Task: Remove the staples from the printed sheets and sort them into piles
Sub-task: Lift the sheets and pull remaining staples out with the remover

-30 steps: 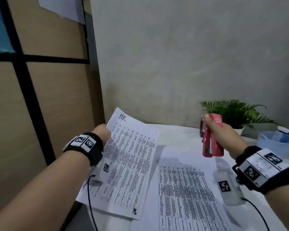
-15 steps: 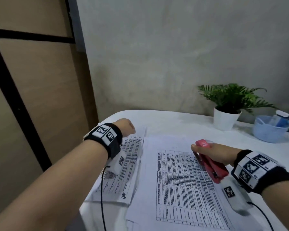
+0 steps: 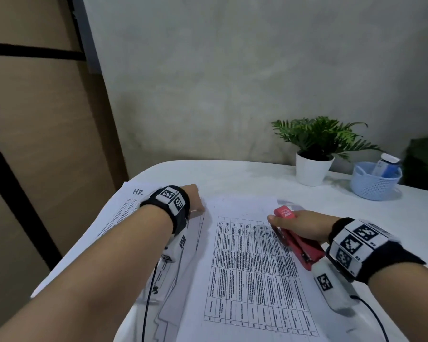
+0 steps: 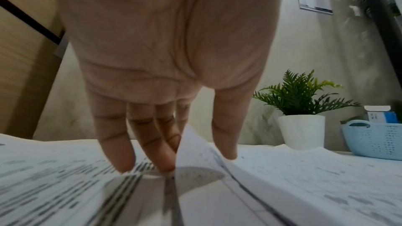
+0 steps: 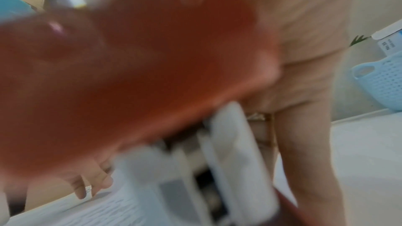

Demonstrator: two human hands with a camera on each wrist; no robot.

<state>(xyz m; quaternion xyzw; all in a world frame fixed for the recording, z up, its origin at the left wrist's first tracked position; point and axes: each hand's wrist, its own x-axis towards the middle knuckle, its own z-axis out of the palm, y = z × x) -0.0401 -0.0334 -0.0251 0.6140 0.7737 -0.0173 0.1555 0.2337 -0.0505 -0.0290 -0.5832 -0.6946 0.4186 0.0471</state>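
Note:
A printed table sheet [image 3: 245,267] lies in the middle of the white table [image 3: 232,178]. To its left, a sheet marked "HR" [image 3: 134,201] tops a pile. My left hand [image 3: 199,206] is at the middle sheet's top left corner. In the left wrist view my left hand [image 4: 195,161] points down, and the lifted corner [image 4: 193,143] stands between thumb and fingers. My right hand [image 3: 286,219] grips a red stapler [image 3: 299,243] low over the sheet's right edge. The stapler [image 5: 130,75] is a blur in the right wrist view.
A potted fern in a white pot [image 3: 311,169] and a light blue basket [image 3: 373,183] holding a bottle stand at the back right. More sheets [image 3: 168,292] overlap under my left forearm. A wall runs behind the table, a wooden panel to the left.
My left hand laid the HR sheet on the left pile and moved right to the middle sheet's corner. My right hand brought the stapler down from the air to that sheet's right edge.

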